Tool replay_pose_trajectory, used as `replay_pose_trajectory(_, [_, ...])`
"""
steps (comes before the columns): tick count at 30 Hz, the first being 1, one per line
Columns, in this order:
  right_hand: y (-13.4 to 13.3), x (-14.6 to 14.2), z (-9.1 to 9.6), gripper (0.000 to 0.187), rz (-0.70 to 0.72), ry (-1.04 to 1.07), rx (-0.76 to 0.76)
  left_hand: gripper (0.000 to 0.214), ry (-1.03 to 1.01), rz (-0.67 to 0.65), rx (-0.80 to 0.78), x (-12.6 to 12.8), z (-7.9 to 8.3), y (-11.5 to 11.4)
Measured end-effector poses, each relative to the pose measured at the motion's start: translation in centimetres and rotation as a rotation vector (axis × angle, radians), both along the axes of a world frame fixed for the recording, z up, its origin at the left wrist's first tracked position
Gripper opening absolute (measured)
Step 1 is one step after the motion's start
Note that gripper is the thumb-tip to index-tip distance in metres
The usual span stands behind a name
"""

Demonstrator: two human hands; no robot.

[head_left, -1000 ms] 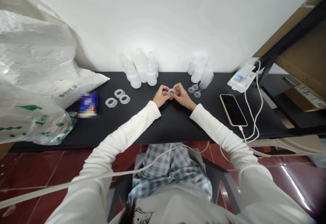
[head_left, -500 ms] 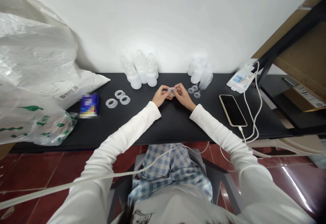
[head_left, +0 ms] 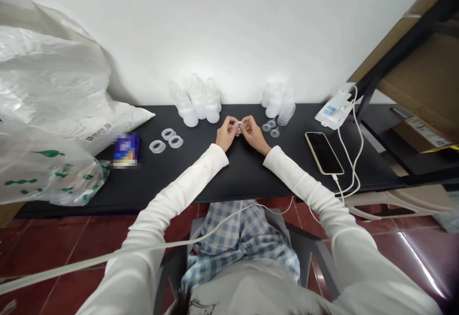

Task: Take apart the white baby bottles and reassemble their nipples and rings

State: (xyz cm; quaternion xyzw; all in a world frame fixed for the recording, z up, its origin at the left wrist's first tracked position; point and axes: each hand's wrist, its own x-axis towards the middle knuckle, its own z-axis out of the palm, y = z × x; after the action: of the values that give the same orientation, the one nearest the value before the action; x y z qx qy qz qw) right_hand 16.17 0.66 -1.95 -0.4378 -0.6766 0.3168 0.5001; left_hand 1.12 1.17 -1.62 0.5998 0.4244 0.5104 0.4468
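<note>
My left hand (head_left: pixel 226 132) and my right hand (head_left: pixel 253 133) meet over the middle of the table, fingers closed on a small translucent ring (head_left: pixel 240 123). The fingers cover much of it, and a small clear piece seems to sit inside. Three similar translucent rings (head_left: pixel 175 141) lie to the left of my left hand. Just right of my right hand are several small clear round pieces with thin stems (head_left: pixel 275 133). A clear ridged stack of cups (head_left: pixel 287 114) leans behind them.
Several white bottles with clear domed tops (head_left: pixel 188 115) stand by the wall. More white pieces (head_left: pixel 273 107) stand back right. A blue box (head_left: pixel 126 148) and plastic bags (head_left: pixel 53 128) are left. At right lie a phone (head_left: pixel 324 153), its cable (head_left: pixel 355 162) and a white packet (head_left: pixel 332 110).
The ring has tipped between my fingers, from showing its round face to a flatter, more edge-on view. My hands stay together in nearly the same place; the camera view shifts slightly.
</note>
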Motion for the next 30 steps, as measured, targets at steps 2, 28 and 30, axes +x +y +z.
replay_pose_trajectory(2, [0.0, 0.4, 0.1, 0.036, 0.048, -0.009, -0.006, 0.023, -0.074, -0.048, -0.018, 0.0, -0.5, 0.2])
replay_pose_trajectory(28, [-1.3, 1.9, 2.0, 0.047, 0.203, 0.172, -0.177, 0.038, -0.220, -0.193, 0.126, 0.8, -1.1, 1.5])
replay_pose_trajectory(30, [-1.6, 2.8, 2.6, 0.044, 0.147, 0.174, -0.113, 0.041, -0.213, -0.263, 0.074, 1.4, -0.9, 2.3])
